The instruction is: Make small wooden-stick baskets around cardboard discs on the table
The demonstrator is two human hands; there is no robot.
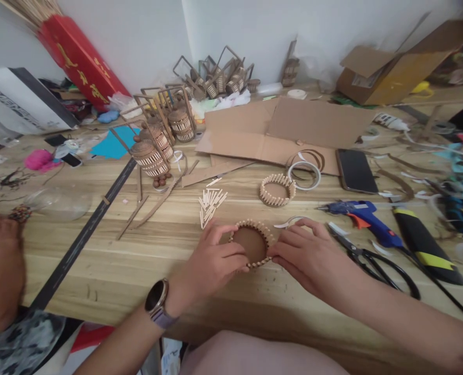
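Observation:
A small round basket base [251,242] lies low over the wooden table, a brown cardboard disc ringed by short upright wooden sticks. My left hand [221,252] is closed on its left side, thumb and fingers at the ring. Against the right side, my right hand [307,252] pinches the stick edge; its fingertips partly hide what they grip. Just beyond my left hand is a loose pile of short wooden sticks [212,201]. A second stick-ringed base [276,200] sits farther back, touching or very near a white-edged ring of strip [313,182].
On the right lie scissors [366,258], a blue glue gun [360,212], a black-and-yellow cutter [427,247] and a phone [356,171]. Cardboard sheets [255,130] and finished little baskets [149,159] stand behind. Another person's arm [0,260] rests at left.

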